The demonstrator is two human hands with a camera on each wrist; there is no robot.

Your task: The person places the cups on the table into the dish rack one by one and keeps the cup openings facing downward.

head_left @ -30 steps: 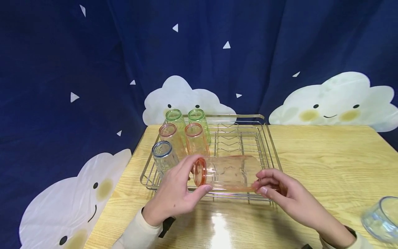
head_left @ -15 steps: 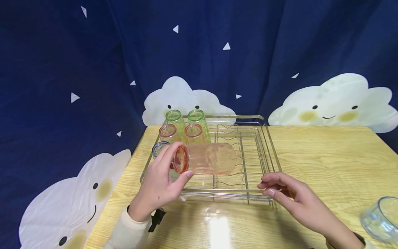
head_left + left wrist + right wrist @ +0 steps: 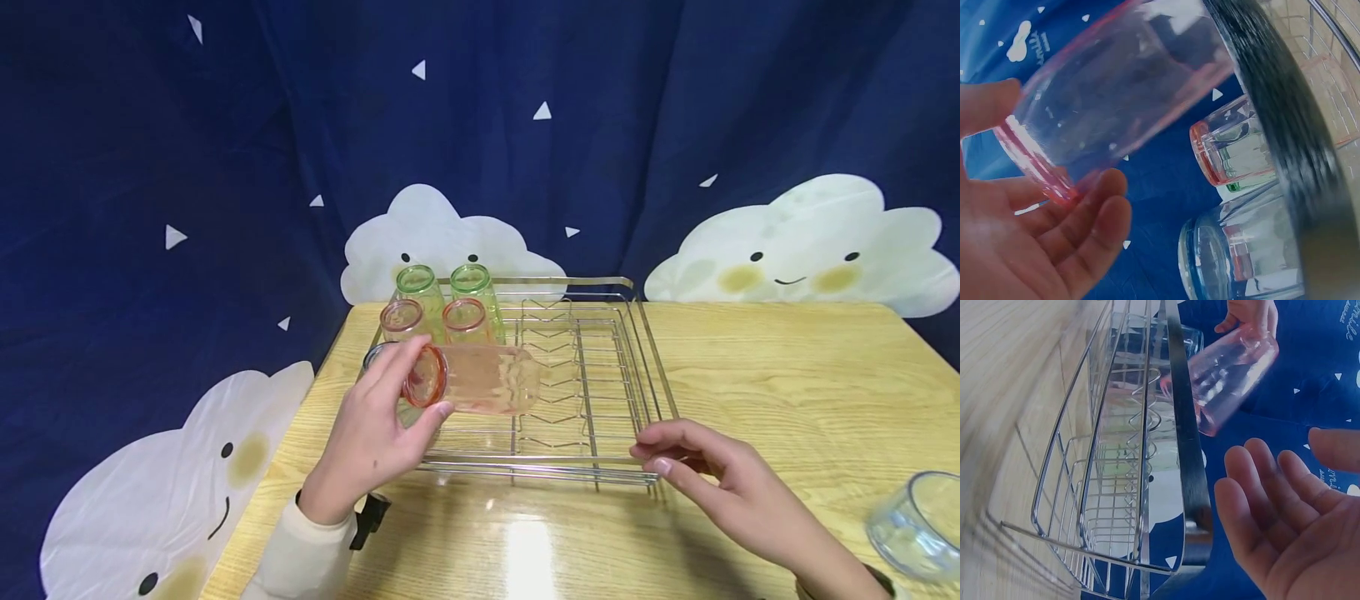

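My left hand point(image 3: 375, 429) grips a clear orange drinking glass point(image 3: 491, 379) around its thick base. The glass lies nearly sideways over the wire dish rack point(image 3: 540, 458), mouth end pointing right. In the left wrist view, fingers and thumb curl round the base edge, and the glass is tilted. My right hand point(image 3: 716, 479) holds nothing; its fingers are loosely bent by the rack's front right corner. Upside down in the rack's left part stand two green glasses point(image 3: 472, 287), a pink one point(image 3: 402, 318) and another orange one point(image 3: 466, 318). A blue-based glass point(image 3: 1241, 256) is mostly hidden behind my left hand in the head view.
A pale blue glass point(image 3: 918, 525) stands on the wooden table point(image 3: 780, 375) at the far right. Raised metal rims surround the rack. Behind the table hangs a dark blue curtain point(image 3: 510, 142) printed with clouds.
My right hand has let go of the orange glass's mouth end and stays near the rack's corner. My left hand has carried the glass left and farther over the rack.
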